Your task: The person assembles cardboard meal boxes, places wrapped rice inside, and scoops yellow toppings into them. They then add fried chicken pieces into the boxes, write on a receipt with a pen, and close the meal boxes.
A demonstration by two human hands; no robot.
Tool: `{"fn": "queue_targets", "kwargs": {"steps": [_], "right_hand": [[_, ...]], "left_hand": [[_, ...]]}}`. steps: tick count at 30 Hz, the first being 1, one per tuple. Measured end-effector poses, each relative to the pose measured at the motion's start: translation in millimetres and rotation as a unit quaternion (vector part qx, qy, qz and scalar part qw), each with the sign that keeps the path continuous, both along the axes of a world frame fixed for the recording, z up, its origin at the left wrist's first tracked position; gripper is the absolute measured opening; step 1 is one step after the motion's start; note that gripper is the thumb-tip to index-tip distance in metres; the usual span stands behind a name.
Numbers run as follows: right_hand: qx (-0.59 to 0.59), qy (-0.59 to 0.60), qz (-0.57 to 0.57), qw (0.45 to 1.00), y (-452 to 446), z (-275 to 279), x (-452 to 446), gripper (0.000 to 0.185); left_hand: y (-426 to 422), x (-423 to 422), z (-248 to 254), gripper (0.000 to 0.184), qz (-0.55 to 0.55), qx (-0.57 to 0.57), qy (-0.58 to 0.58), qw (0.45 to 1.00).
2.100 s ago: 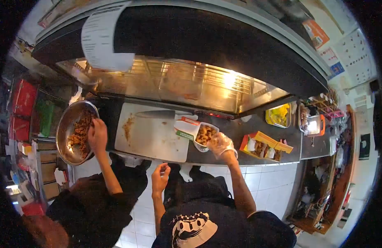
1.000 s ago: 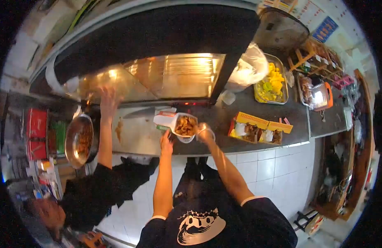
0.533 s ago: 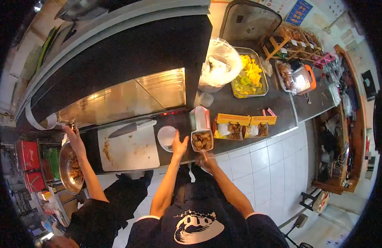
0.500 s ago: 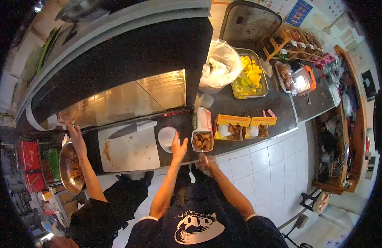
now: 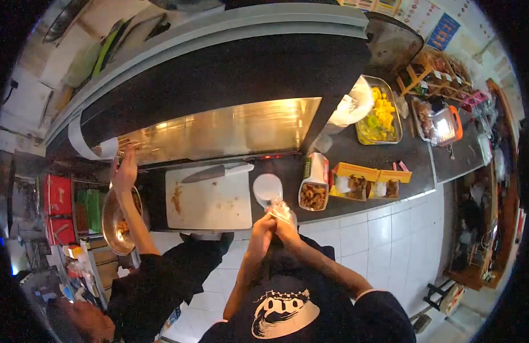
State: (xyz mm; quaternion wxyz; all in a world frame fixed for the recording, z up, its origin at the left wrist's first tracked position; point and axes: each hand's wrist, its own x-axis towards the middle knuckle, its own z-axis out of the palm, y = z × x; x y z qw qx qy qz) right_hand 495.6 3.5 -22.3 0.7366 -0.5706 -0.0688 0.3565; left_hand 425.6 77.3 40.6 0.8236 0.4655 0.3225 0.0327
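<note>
Right hand [image 5: 285, 226], one: in a clear plastic glove [image 5: 281, 210], at the counter's near edge, just in front of the white bowl. Left hand [image 5: 261, 233], one: bare, brought against the right hand beside the glove. Fingers of both: bunched together and overlapping; I cannot tell whether either set is clenched on the plastic.

White bowl [image 5: 268, 186], round: on the dark counter [image 5: 410, 159], between board and carton. Carton [image 5: 318, 166], open, browned pieces inside: right of the bowl, apart from both hands. Yellow boxes [image 5: 362, 170], two, lids raised: just beside the carton. Cutting board [image 5: 210, 210], white, stained: left of the bowl. Knife [image 5: 210, 173]: lying along the board's far edge. Co-worker's arm [image 5: 136, 220]: at left, reaching across the metal bowl [image 5: 113, 220].
</note>
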Motion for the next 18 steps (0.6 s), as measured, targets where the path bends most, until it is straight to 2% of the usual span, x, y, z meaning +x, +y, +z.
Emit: {"fn": "queue_targets", "kwargs": {"steps": [1,2,3,4,6,7,8,9,11,12,13,14,15,16,17,18], "right_hand": [[0.007,0.082,0.033,0.996,5.9,-1.3,-1.8,0.024],[-0.009,0.143,0.063,0.988,9.7,-3.6,2.1,0.026],[-0.028,0.203,0.093,0.974,16.7,7.6,9.6,0.027],[-0.073,0.243,0.113,0.961,26.3,38.3,22.6,0.030],[-0.121,-0.037,0.130,0.983,58.0,-10.5,-2.1,0.043],[-0.161,-0.173,0.113,0.965,73.4,-34.8,-13.8,0.049],[-0.119,-0.334,0.103,0.929,77.3,-31.4,-28.5,0.052],[-0.084,-0.489,0.067,0.866,81.1,-26.8,-43.0,0.056],[0.022,-0.280,0.246,0.928,61.2,26.2,-21.7,0.055],[0.099,-0.156,0.367,0.912,33.9,52.2,1.5,0.053],[0.054,-0.138,0.418,0.896,10.8,66.3,16.7,0.047],[0.066,-0.135,0.406,0.901,-13.3,59.4,28.0,0.045],[-0.006,-0.095,0.420,0.902,-44.6,64.3,49.8,0.044],[-0.098,-0.194,0.391,0.894,-73.6,51.8,67.4,0.041],[-0.118,-0.116,0.293,0.942,-112.4,23.5,78.7,0.040],[-0.264,-0.208,0.253,0.907,-149.2,-1.9,98.0,0.039]], "left_hand": [[0.3,-7.5,-5.7,0.039,0.102,-0.098,-0.080,0.987],[0.0,-16.1,-16.1,0.043,0.198,-0.196,-0.157,0.947],[0.6,-19.3,-23.5,0.045,0.239,-0.229,-0.188,0.925],[7.1,-27.5,-30.9,0.046,0.270,-0.215,-0.186,0.920],[22.7,-37.5,-47.6,0.049,0.328,-0.189,-0.189,0.906],[35.7,-41.2,-57.4,0.051,0.349,-0.166,-0.188,0.903],[49.7,-44.3,-67.9,0.052,0.373,-0.135,-0.186,0.899],[63.4,-45.1,-78.7,0.054,0.394,-0.101,-0.186,0.894],[92.8,-40.4,-99.0,0.057,0.431,-0.017,-0.182,0.884],[106.8,-38.1,-114.5,0.058,0.449,0.031,-0.178,0.875],[119.6,-36.4,-126.7,0.060,0.453,0.078,-0.148,0.876],[132.1,-32.6,-138.4,0.061,0.450,0.130,-0.107,0.877],[141.4,-27.6,-145.8,0.061,0.422,0.183,-0.028,0.888],[150.8,-22.9,-153.4,0.061,0.388,0.233,0.051,0.890],[154.4,-19.1,-160.6,0.060,0.314,0.336,0.209,0.863],[153.6,-18.0,-178.7,0.060,0.314,0.334,0.207,0.864]]}}
